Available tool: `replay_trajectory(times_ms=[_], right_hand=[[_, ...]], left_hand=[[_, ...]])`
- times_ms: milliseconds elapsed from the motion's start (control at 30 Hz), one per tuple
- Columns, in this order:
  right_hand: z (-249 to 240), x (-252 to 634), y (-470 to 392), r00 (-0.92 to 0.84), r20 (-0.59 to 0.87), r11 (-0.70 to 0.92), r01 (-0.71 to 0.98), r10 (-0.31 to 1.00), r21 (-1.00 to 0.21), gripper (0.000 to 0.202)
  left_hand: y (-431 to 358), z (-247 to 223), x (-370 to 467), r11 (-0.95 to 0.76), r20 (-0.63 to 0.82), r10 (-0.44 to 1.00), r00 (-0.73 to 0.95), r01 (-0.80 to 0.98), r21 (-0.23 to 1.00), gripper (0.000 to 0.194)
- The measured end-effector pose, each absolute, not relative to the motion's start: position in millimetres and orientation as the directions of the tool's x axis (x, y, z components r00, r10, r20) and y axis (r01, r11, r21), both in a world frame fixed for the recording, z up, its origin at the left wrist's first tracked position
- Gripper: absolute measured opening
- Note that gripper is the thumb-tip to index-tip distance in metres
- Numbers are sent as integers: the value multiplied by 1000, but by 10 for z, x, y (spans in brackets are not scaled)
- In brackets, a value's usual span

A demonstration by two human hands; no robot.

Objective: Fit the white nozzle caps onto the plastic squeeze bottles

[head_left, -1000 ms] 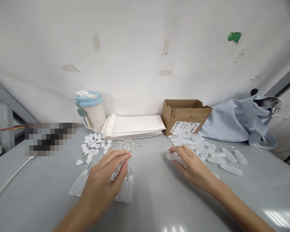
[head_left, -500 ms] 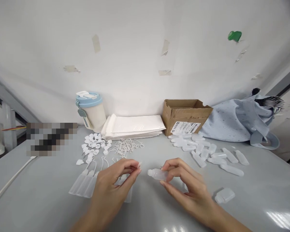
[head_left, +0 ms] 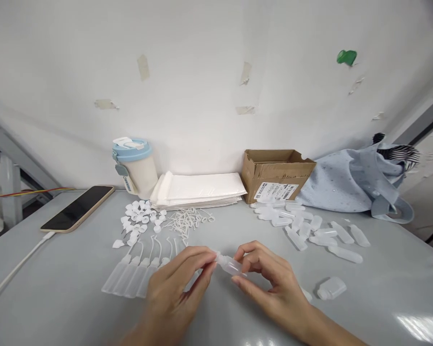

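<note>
My right hand (head_left: 274,283) is closed, thumb and fingers pinching the body of a small translucent squeeze bottle (head_left: 231,265) that lies nearly level, its neck toward the left. The fingertips of my left hand (head_left: 184,283) are pinched at the bottle's neck, on a small white cap that they mostly cover. Behind and beside my left hand, several translucent bottles with thin bent tubes (head_left: 132,276) lie in a row, partly hidden. Farther back are a heap of white caps (head_left: 139,218) and a heap of thin bent tubes (head_left: 187,220).
Loose translucent bottles (head_left: 305,228) lie at the right, with one wider bottle (head_left: 332,288) nearer me. Along the wall stand a cup (head_left: 140,168), white envelopes (head_left: 202,190), a cardboard box (head_left: 276,175) and a blue bag (head_left: 346,178). A phone (head_left: 79,209) with a cable lies left.
My hands have come together: the white cap in my left fingers now meets the neck of the bottle, where a gap showed before. The bottle has shifted slightly left and down.
</note>
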State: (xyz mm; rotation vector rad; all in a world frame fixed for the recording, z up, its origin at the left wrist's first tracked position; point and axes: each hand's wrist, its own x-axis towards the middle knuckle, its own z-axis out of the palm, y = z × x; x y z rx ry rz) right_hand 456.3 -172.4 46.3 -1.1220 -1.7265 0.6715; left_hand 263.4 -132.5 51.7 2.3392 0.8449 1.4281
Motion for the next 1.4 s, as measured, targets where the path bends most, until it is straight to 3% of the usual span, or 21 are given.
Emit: replay_trajectory(times_ms=[133, 233, 333, 467, 767, 1000, 1400], right_hand=[[465, 4542, -1731, -154, 276, 312, 322, 949, -894, 10], [445, 4528, -1750, -199, 178, 231, 285, 964, -930, 34], [425, 4507, -1777, -257, 169, 245, 301, 952, -922, 51], [419, 4485, -1791, -260, 189, 269, 320, 947, -908, 44], [424, 4477, -1799, -230, 121, 144, 84, 966, -986, 41], [475, 4447, -1784, -195, 23, 26, 12, 981, -1000, 22], [517, 4437, -1780, -146, -98, -105, -40, 984, -994, 31]], left_hand=[[-1348, 520, 2628, -787, 694, 616, 373, 335, 519, 17], [-1347, 487, 2625, -789, 673, 614, 412, 321, 524, 19], [-1341, 458, 2623, -779, 634, 624, 456, 304, 548, 22], [-1347, 481, 2626, -782, 619, 615, 489, 275, 559, 25], [-1354, 471, 2647, -850, 667, 507, 546, 190, 491, 36], [-1348, 436, 2652, -875, 673, 474, 568, 220, 430, 38], [-1372, 409, 2665, -858, 665, 514, 542, 309, 411, 38]])
